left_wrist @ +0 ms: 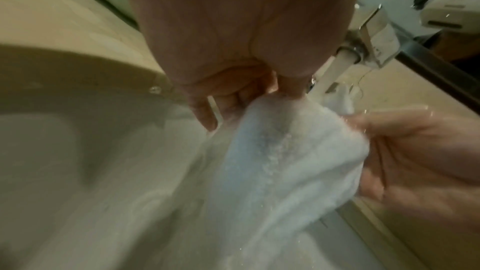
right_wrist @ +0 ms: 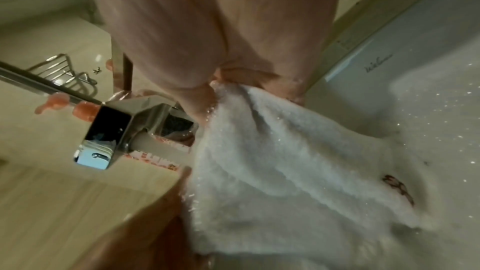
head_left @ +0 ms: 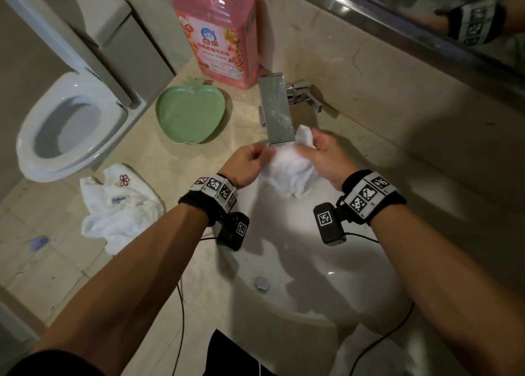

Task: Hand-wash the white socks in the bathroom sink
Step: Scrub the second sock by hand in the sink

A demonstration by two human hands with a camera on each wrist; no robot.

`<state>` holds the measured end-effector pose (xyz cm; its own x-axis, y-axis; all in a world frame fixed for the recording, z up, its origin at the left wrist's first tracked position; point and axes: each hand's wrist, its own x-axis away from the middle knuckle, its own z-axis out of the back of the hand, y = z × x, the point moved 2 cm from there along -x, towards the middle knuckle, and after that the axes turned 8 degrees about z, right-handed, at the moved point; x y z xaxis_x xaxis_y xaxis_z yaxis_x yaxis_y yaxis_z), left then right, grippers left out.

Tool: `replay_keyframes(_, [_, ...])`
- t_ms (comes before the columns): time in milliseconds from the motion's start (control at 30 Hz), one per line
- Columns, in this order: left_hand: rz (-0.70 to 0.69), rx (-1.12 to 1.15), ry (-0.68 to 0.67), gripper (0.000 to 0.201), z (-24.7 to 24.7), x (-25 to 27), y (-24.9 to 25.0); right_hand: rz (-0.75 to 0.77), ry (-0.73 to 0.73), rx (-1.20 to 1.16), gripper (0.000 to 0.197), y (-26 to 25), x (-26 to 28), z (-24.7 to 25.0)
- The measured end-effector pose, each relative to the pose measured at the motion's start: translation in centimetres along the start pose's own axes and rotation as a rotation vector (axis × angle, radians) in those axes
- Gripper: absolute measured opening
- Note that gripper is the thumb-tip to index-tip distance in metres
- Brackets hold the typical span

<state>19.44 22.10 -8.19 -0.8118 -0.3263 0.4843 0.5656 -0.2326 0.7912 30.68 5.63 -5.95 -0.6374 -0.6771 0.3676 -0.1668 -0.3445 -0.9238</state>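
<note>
A wet white fluffy sock (head_left: 289, 171) hangs over the white sink basin (head_left: 326, 284), just below the square chrome faucet (head_left: 277, 108). My left hand (head_left: 250, 162) pinches one edge of it with curled fingers (left_wrist: 233, 93). My right hand (head_left: 326, 157) grips the other side, thumb and fingers closed on the fabric (right_wrist: 272, 141). A dark red flower mark (right_wrist: 397, 188) shows on the sock in the right wrist view. Another white sock (head_left: 119, 205) with a red flower lies crumpled on the counter to the left.
A pink detergent jug (head_left: 220, 26) stands at the back of the beige counter, with a green apple-shaped dish (head_left: 190, 114) in front of it. An open toilet (head_left: 68, 125) is at far left. The chrome drain (head_left: 262, 283) sits in the basin. Mirror edge (head_left: 412, 29) runs top right.
</note>
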Motion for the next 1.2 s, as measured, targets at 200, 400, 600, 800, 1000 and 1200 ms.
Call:
replay_keyframes(200, [-0.107,-0.032,-0.019,0.025,1.4,0.0,1.6,0.041,-0.156,0.274,0.018,0.2,-0.1,-2.7])
replay_keyframes(400, [0.04,0.055,-0.066,0.015,2.1,-0.3,0.1,-0.024,0.005,0.017,0.015,-0.5,-0.7,-2.2])
replay_keyframes(600, [-0.056,-0.071,-0.083,0.019,0.3,-0.8,0.3,-0.142,0.159,-0.065,0.035,0.2,-0.1,0.8])
replay_keyframes(800, [-0.126,0.004,-0.079,0.018,0.7,-0.9,2.3,-0.105,-0.056,0.274,0.02,0.5,0.2,-1.8])
replay_keyframes(1000, [0.067,0.06,-0.093,0.02,3.1,0.2,-2.1,-0.179,0.113,-0.092,0.022,-1.0,-0.7,-2.2])
replay_keyframes(1200, [0.059,0.045,-0.076,0.018,2.2,0.2,-2.7,-0.145,0.282,-0.201,0.067,-1.7,-0.5,-1.7])
